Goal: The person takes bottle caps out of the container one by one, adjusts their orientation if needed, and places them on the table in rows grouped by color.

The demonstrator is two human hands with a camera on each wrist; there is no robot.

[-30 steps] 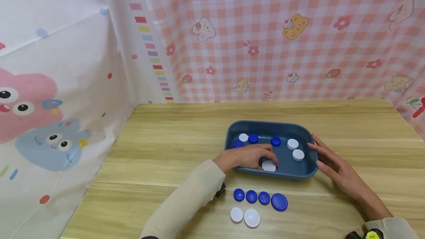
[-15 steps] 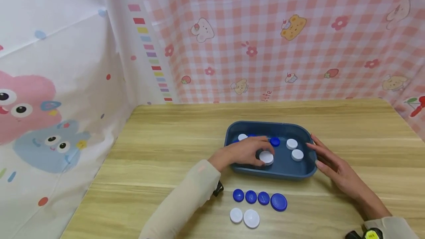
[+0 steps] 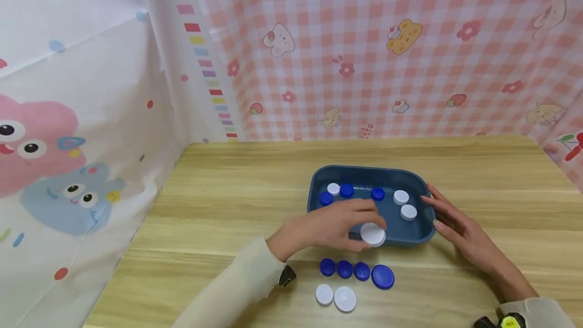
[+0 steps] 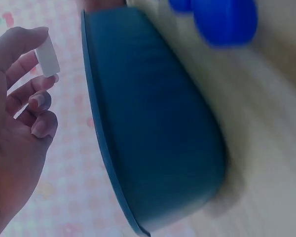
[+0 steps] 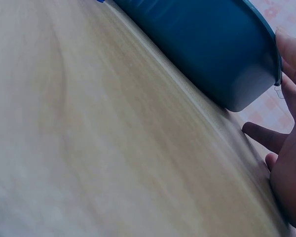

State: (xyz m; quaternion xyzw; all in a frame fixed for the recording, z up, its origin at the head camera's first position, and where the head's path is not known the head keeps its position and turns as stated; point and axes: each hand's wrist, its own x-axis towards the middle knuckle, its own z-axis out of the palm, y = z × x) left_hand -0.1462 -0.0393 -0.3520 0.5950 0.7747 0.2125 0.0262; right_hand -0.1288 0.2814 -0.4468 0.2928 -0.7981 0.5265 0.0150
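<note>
In the head view my left hand [image 3: 337,224] pinches a white bottle cap [image 3: 372,235] between thumb and fingertips, over the near rim of a dark blue tray [image 3: 396,227]. From the left wrist the cap [image 4: 48,59] shows edge-on, level with the upper part of the tray [image 4: 153,113]. My right hand [image 3: 469,239] rests its fingertips and thumb against the tray's right end, fingers fairly straight. Inside the tray lie white caps, one [image 3: 401,197] near the right end, and blue caps, one [image 3: 377,194] at the back.
On the wooden table [image 3: 227,191] before the tray lies a row of several blue caps [image 3: 344,270], the rightmost one [image 3: 383,277] larger. Two white caps, a smaller one [image 3: 324,294] and a larger one [image 3: 345,299], lie nearer. A checked cloth [image 3: 309,80] hangs behind the table.
My left hand has lifted the white cap from the tray floor and brought it towards me, over the near rim. The right hand has stayed at the tray's end.
</note>
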